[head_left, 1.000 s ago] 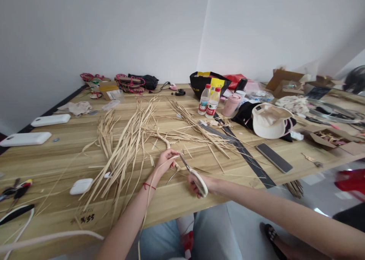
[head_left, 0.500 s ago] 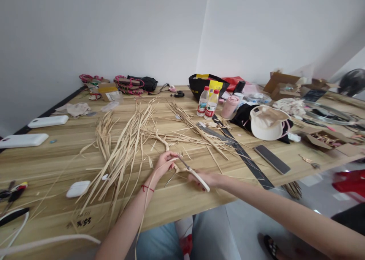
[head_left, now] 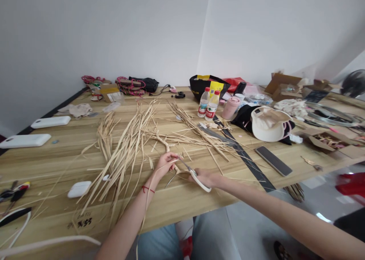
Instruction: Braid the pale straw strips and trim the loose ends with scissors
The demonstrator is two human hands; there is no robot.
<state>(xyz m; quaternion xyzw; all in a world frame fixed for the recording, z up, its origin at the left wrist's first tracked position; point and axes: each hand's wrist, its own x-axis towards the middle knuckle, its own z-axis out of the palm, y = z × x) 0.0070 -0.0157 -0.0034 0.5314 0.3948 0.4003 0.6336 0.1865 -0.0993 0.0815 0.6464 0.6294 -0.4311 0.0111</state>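
Note:
My left hand (head_left: 165, 164) is closed on a straw-wrapped wire piece (head_left: 163, 141), whose bound stem shows beyond the fingers. A bare wire end (head_left: 170, 180) sticks out below that hand. One long pale straw strip (head_left: 148, 199) trails from the fingers down along the forearm. My right hand (head_left: 205, 176) grips white-handled scissors (head_left: 200, 182), their blades pointing left to my left fingertips. Whether the blades touch the strip is too small to tell. Loose straw strips (head_left: 128, 138) spread over the table to the left of the hands.
More straw (head_left: 205, 132) lies behind the hands. Two bottles (head_left: 211, 107), a pink cup (head_left: 230, 107) and a cream cap (head_left: 268, 125) stand at the back right. A phone (head_left: 273, 160) lies near the right edge. A white case (head_left: 79, 189) and pliers (head_left: 17, 193) are at left.
The scissors' handles look slightly more spread, and the right hand has moved a little. My left hand stays on the straw-wrapped wire piece. The whole view has shifted slightly.

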